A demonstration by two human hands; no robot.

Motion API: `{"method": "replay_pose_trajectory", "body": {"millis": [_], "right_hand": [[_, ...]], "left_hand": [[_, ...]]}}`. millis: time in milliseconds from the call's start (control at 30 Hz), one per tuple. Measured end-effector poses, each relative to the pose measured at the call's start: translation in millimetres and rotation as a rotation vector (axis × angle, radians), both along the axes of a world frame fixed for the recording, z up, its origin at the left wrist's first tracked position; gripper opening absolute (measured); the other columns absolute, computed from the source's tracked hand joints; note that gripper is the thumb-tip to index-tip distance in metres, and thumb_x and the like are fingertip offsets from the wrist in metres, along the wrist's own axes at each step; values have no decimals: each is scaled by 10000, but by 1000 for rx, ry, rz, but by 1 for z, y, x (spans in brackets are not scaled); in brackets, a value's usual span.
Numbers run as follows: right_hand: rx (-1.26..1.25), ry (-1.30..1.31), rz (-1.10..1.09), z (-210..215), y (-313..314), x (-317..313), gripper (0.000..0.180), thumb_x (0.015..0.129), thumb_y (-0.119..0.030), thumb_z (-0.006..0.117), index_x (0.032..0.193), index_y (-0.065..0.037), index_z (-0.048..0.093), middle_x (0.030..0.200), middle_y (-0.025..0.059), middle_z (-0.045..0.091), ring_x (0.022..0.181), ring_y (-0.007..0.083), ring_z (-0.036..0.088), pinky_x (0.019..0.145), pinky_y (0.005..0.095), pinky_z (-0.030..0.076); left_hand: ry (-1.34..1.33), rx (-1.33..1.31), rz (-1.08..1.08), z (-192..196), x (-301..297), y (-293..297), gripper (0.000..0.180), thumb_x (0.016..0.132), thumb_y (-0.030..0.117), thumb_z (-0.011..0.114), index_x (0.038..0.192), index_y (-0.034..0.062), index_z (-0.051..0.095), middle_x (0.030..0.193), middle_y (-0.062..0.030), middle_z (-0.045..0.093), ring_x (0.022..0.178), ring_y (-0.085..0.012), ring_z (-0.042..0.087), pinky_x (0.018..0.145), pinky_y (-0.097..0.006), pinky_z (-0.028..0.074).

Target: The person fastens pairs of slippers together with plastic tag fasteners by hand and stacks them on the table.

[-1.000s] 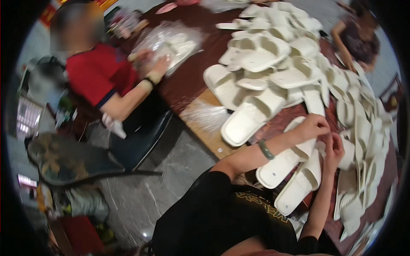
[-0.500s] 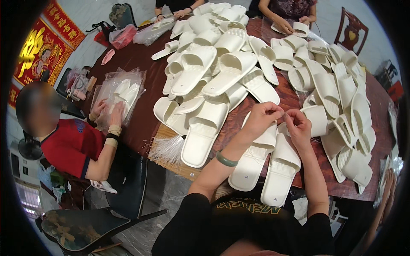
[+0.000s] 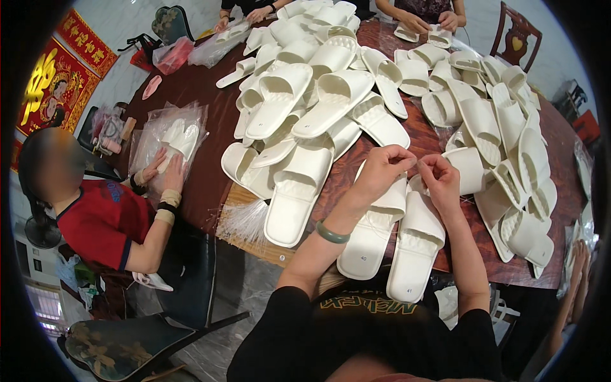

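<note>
Above two white slippers at the table's front edge, my left hand (image 3: 386,169) and my right hand (image 3: 441,180) are pinched close together, fingertips nearly meeting. Between them seems to run a thin strand, too fine to follow. The left slipper (image 3: 363,254) lies under my left forearm, toe toward me. Beside it, the right slipper (image 3: 415,261) sits below my right hand, its toe jutting past the table edge. A bundle of fine white strands (image 3: 245,219) rests left of my left forearm. My left wrist wears a green bangle.
A tall heap of white slippers (image 3: 305,121) covers the table's middle, with another heap (image 3: 490,127) to the right. At the left, a person in red (image 3: 114,216) handles bagged slippers (image 3: 181,137) on the dark red table (image 3: 210,153). Other people's hands work at the far side.
My hands remain pinched together above the two slippers, their fingers shifting slightly. The whole view has moved a little. At left, the person's hands press on the bagged slippers.
</note>
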State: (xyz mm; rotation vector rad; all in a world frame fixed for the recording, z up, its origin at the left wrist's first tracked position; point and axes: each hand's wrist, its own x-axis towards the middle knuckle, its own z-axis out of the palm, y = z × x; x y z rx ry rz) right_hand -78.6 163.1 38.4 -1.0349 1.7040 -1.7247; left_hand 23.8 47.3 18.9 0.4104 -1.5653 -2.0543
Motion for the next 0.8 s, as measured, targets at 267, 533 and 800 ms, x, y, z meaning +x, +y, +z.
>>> {"method": "replay_pose_trajectory", "body": {"millis": [267, 533, 800], "right_hand": [[10, -28, 17, -5, -1, -5, 115, 852, -124, 606, 843, -11, 589, 694, 7, 615, 569, 15, 497, 483, 159, 354], [-16, -18, 11, -6, -2, -5, 112, 856, -118, 598, 859, -6, 584, 698, 17, 617, 570, 23, 507, 484, 161, 362], [15, -60, 43, -5, -1, -5, 99, 856, -109, 593, 859, -10, 586, 702, 7, 611, 545, 23, 479, 483, 162, 365]], "left_hand": [[-61, -119, 45, 5, 3, 1, 132, 799, 79, 615, 872, -26, 644, 719, -13, 620, 626, -42, 516, 552, -188, 422], [-8, -118, 30, 3, 0, 2, 126, 827, 71, 609, 904, -27, 624, 699, 16, 562, 572, -10, 448, 472, -146, 329], [-6, -88, 27, 9, 3, 2, 119, 825, 80, 616, 889, -19, 629, 676, 26, 555, 550, -3, 432, 456, -148, 313]]}}
